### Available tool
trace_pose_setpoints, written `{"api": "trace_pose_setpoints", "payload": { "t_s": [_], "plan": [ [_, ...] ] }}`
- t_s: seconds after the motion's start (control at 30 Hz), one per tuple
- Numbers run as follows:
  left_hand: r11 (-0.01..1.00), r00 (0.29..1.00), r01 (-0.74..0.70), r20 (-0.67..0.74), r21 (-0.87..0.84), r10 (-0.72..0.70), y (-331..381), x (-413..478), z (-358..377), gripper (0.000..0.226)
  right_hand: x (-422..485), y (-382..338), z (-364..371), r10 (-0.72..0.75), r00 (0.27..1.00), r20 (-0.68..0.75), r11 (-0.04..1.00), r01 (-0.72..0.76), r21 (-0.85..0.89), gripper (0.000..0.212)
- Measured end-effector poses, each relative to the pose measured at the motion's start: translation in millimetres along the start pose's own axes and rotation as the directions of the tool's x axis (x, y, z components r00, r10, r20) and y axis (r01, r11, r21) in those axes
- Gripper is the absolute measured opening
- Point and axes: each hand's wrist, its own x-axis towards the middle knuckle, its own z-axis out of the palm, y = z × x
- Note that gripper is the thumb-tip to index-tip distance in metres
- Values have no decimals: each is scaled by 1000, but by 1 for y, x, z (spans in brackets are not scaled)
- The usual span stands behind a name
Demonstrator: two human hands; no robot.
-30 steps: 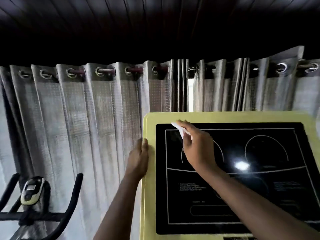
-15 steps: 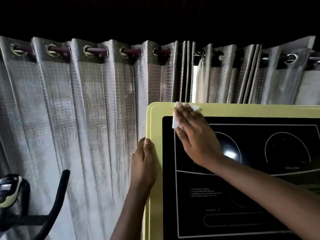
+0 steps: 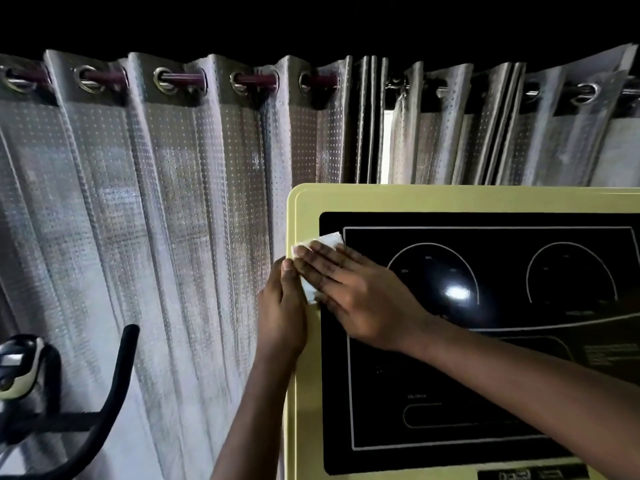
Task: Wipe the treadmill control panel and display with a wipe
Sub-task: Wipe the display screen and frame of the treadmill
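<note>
While your left hand (image 3: pixel 282 313) grips the yellow bezel (image 3: pixel 304 375) at nine o'clock, keep your flat, open right hand (image 3: pixel 360 292) pressing the wipe (image 3: pixel 329 241) evenly, overlapping strokes across the display (image 3: pixel 502 358).

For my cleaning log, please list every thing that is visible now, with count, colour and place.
treadmill control panel: one, pale yellow frame, centre right.
display: one, black with white lines, inside the frame.
wipe: one, white, on the panel's left border, under the right hand.
curtains: grey, behind, on eyelets.
curtain rod: one, dark red, top.
exercise bike: one, black, lower left.
left hand: on the frame's left edge.
right hand: flat on the wipe.
</note>
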Motion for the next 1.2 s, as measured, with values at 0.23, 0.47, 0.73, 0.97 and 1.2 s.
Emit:
{"api": "trace_pose_setpoints", "payload": {
  "t_s": [0.23,0.47,0.73,0.97,1.2],
  "plan": [
    [998,999,13,-30,65,-11,0,0,0,42,20,33,-19,344,925,-164,938,-345,24,50],
    [998,1000,8,-28,60,-6,0,-1,0,43,17,34,-23,353,919,-174,935,-353,33,53],
    [997,999,17,-40,80,-13,3,-2,0,37,0,30,-16,141,986,-92,989,-144,-33,52],
    [997,999,11,-35,82,-8,4,-2,1,36,-13,8,-4,71,997,-13,997,-71,2,53],
    [997,999,12,-47,81,-9,3,-1,1,37,-2,6,-11,368,916,-161,930,-359,81,51]
  ]
}}
